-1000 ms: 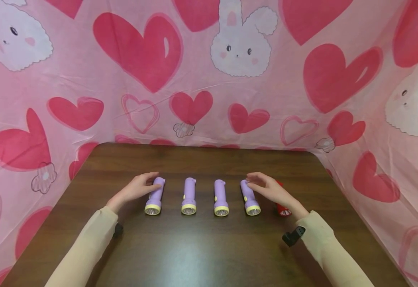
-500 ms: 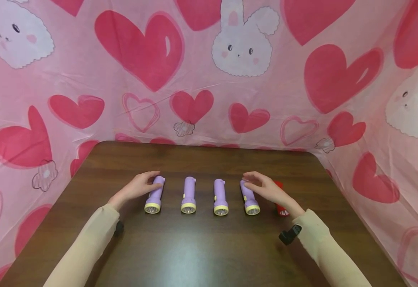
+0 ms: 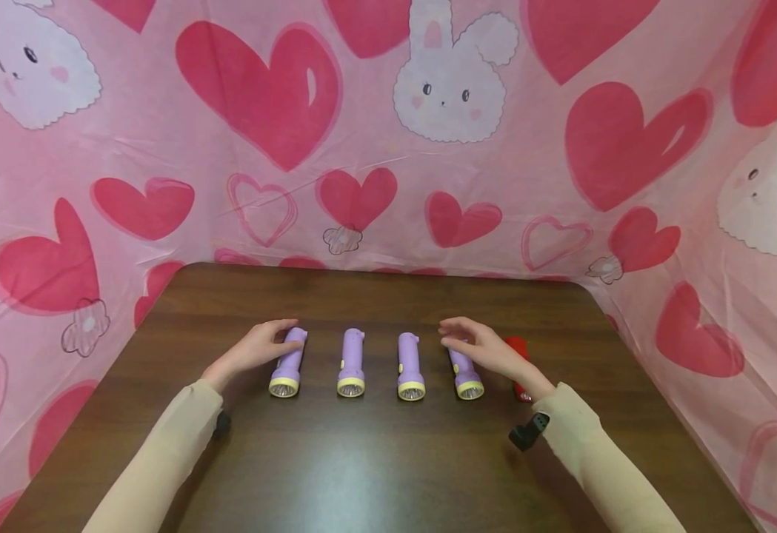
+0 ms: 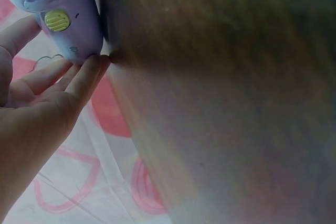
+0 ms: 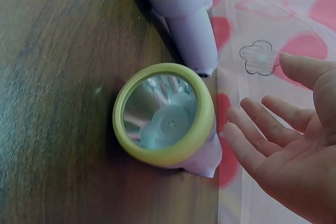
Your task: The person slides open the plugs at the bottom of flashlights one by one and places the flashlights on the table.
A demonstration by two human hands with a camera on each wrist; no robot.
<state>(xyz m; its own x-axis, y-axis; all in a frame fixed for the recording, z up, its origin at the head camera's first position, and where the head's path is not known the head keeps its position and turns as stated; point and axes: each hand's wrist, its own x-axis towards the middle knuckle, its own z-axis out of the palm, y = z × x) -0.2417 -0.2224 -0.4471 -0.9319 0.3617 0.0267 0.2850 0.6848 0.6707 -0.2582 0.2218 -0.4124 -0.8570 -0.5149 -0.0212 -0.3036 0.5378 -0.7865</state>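
A purple flashlight (image 3: 289, 364) with a yellow rim lies at the left end of a row on the table. My left hand (image 3: 259, 348) holds it near its back end, thumb on one side and fingers on the other; its yellow switch (image 4: 57, 20) shows in the left wrist view. My right hand (image 3: 484, 348) hovers over the back end of the rightmost purple flashlight (image 3: 464, 375), overlapping it in the head view. In the right wrist view its spread fingers (image 5: 268, 129) hold nothing, beside a purple flashlight (image 5: 206, 153).
Two more purple flashlights, one left of centre (image 3: 352, 359) and one right of centre (image 3: 409, 363), lie between the hands, lenses toward me. A red flashlight (image 3: 517, 345) is partly hidden by my right hand and wrist. Pink heart-print cloth (image 3: 375, 148) surrounds the brown table (image 3: 361, 459).
My right hand has slid left across the rightmost purple flashlight, away from the red one, whose back end now shows more. The left hand and the flashlights stay in place.
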